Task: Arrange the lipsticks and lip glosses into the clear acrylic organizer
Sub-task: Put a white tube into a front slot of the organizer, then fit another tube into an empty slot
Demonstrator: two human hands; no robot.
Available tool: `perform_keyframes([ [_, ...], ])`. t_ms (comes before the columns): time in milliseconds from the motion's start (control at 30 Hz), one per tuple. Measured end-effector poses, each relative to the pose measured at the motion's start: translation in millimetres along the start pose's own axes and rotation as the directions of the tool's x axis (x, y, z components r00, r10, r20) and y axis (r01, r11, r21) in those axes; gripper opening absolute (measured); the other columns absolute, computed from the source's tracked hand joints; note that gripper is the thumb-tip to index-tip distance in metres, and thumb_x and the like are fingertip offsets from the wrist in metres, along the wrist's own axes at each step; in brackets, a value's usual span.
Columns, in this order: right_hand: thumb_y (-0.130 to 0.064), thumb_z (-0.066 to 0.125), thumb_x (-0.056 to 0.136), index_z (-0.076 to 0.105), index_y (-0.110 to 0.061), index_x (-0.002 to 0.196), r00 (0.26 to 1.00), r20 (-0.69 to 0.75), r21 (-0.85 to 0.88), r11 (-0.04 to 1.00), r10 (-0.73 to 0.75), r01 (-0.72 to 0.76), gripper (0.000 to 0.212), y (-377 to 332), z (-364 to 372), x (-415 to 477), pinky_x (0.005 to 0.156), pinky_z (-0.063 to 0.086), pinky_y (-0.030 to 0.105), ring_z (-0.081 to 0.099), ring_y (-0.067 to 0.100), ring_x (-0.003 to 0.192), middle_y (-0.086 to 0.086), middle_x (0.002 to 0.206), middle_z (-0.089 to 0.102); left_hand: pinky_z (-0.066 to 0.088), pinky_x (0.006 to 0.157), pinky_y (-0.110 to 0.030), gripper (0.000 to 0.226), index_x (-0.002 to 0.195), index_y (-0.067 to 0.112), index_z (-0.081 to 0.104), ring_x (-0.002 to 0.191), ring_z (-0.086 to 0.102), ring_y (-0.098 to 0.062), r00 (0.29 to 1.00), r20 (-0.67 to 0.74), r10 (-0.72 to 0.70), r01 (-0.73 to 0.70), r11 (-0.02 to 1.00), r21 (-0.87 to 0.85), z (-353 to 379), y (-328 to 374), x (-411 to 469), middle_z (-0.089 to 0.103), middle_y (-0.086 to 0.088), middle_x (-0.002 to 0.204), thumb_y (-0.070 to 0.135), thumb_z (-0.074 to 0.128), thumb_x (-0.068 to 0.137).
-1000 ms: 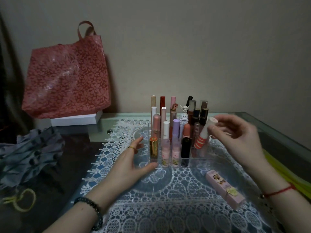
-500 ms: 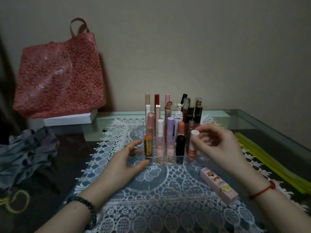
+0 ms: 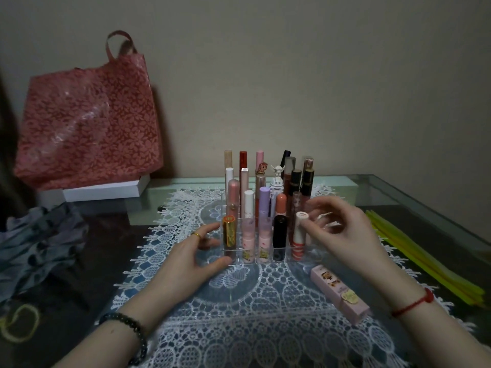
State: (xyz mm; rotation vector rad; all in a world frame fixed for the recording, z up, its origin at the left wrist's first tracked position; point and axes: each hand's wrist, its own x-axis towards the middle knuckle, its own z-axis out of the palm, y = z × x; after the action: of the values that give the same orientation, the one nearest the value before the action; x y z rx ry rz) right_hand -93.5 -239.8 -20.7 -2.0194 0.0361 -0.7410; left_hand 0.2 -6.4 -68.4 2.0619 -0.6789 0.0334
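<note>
In your head view the clear acrylic organizer (image 3: 312,251) at the middle of the frame is hard to trace: its walls show only as faint lines, and the tubes in its back rows overlap, so the dark ones at the upper right blur together. Your right hand (image 3: 345,235) covers the organizer's right rear corner, and both forearms are cut off by the bottom edge. The striped lip tube (image 3: 299,236) stands upright in the front row, right of the black tube (image 3: 280,235). It sits just left of your right hand, whose thumb touches its white upper part. The other fingers curl close behind it, and you cannot tell whether they grip it. Your left hand (image 3: 186,258) lies spread and relaxed at the organizer's front left corner, with the thumb at the base and the fingers against the left wall, next to the gold tube (image 3: 229,232). A pink box (image 3: 340,293) lies flat on the lace cloth (image 3: 239,314) at lower right, just beside your right wrist. In the upper left a red bag (image 3: 87,123) rests on a white box (image 3: 106,191). A grey cloth (image 3: 34,248) is cut by the left edge, and yellow strips (image 3: 425,261) run along the glass table (image 3: 398,192) at right.
</note>
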Motion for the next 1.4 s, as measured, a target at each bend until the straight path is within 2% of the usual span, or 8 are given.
perform_keyframes([
  [200, -0.021, 0.069, 0.075, 0.057, -0.029, 0.092, 0.995, -0.055, -0.221, 0.973, -0.081, 0.067, 0.023, -14.2, -29.2, 2.7, 0.057, 0.049, 0.013, 0.058, 0.006, 0.067, -0.005, 0.079, 0.062, 0.037, 0.072, -0.008, 0.059, 0.105, 0.059, 0.038, 0.094, 0.046, 0.016, 1.000, 0.011, 0.011, -0.011, 1.000, 0.002, -0.3, 2.9, -0.7, 0.052, 0.028, 0.093, 0.054, 0.066, 0.053],
  [367, -0.030, 0.070, 0.074, 0.057, -0.030, 0.094, 0.983, 0.158, -0.454, 0.891, 0.097, -0.015, 0.024, -13.0, -45.9, -10.8, 0.052, 0.044, 0.008, 0.058, 0.001, 0.066, -0.009, 0.077, 0.062, 0.038, 0.079, -0.015, 0.060, 0.106, 0.058, 0.037, 0.093, 0.046, 0.015, 1.000, 0.012, 0.021, -0.021, 1.000, 0.021, -1.5, 3.8, 0.2, 0.050, 0.028, 0.092, 0.055, 0.065, 0.052],
  [500, -0.039, 0.070, 0.073, 0.053, -0.035, 0.095, 0.937, 0.273, -0.520, 0.853, 0.218, -0.047, 0.028, -8.0, -42.3, -24.1, 0.059, 0.047, 0.018, 0.058, 0.005, 0.073, -0.008, 0.083, 0.058, 0.039, 0.077, -0.014, 0.059, 0.104, 0.059, 0.038, 0.093, 0.047, 0.015, 0.999, 0.016, 0.029, -0.029, 0.999, 0.024, -1.1, 2.9, 0.2, 0.051, 0.028, 0.091, 0.055, 0.065, 0.052],
  [700, -0.049, 0.065, 0.073, 0.049, -0.037, 0.096, 0.904, 0.338, -0.561, 0.827, 0.260, -0.028, 0.031, -4.8, -31.4, -36.2, 0.062, 0.046, 0.017, 0.056, 0.003, 0.075, -0.011, 0.086, 0.056, 0.036, 0.073, -0.008, 0.060, 0.105, 0.061, 0.038, 0.095, 0.051, 0.011, 1.000, 0.009, 0.027, -0.027, 0.999, 0.016, -0.8, -2.3, 1.6, 0.056, 0.024, 0.092, 0.055, 0.067, 0.052],
  [933, -0.043, 0.066, 0.075, 0.048, -0.032, 0.101, 0.882, 0.311, -0.558, 0.819, 0.354, -0.132, 0.033, -0.9, -26.0, -45.5, 0.046, 0.050, 0.016, 0.062, 0.007, 0.061, -0.012, 0.083, 0.057, 0.036, 0.072, -0.007, 0.059, 0.104, 0.061, 0.039, 0.096, 0.051, 0.010, 0.999, 0.012, 0.033, -0.033, 0.999, 0.012, -1.3, -2.6, 2.1, 0.056, 0.022, 0.093, 0.054, 0.067, 0.052],
  [1067, -0.041, 0.062, 0.076, 0.053, -0.029, 0.091, 0.900, 0.278, -0.590, 0.799, 0.337, -0.117, 0.021, 2.7, -18.1, -43.4, 0.055, 0.053, 0.022, 0.059, 0.002, 0.064, -0.011, 0.082, 0.058, 0.037, 0.077, -0.013, 0.060, 0.105, 0.059, 0.039, 0.097, 0.050, 0.011, 0.999, 0.017, 0.040, -0.040, 0.999, 0.012, -0.8, -2.1, 1.7, 0.056, 0.024, 0.095, 0.056, 0.066, 0.052],
  [1200, -0.034, 0.063, 0.068, 0.058, -0.024, 0.085, 0.906, 0.255, -0.613, 0.781, 0.337, -0.118, 0.020, 0.7, -18.6, -38.9, 0.062, 0.054, 0.028, 0.059, 0.004, 0.065, -0.008, 0.078, 0.061, 0.035, 0.073, -0.007, 0.059, 0.104, 0.060, 0.040, 0.095, 0.051, 0.013, 0.999, 0.021, 0.035, -0.035, 0.999, 0.008, -0.7, -1.7, 1.7, 0.057, 0.023, 0.094, 0.056, 0.066, 0.051],
  [1400, -0.019, 0.072, 0.068, 0.062, -0.025, 0.082, 0.957, 0.187, -0.397, 0.908, 0.223, -0.135, 0.018, -10.8, -38.9, -20.1, 0.051, 0.043, 0.010, 0.056, -0.003, 0.056, -0.007, 0.068, 0.062, 0.035, 0.072, -0.007, 0.059, 0.105, 0.059, 0.040, 0.095, 0.051, 0.012, 0.999, 0.022, 0.038, -0.038, 0.999, 0.015, -1.4, -1.1, 2.2, 0.057, 0.023, 0.093, 0.057, 0.066, 0.051],
])
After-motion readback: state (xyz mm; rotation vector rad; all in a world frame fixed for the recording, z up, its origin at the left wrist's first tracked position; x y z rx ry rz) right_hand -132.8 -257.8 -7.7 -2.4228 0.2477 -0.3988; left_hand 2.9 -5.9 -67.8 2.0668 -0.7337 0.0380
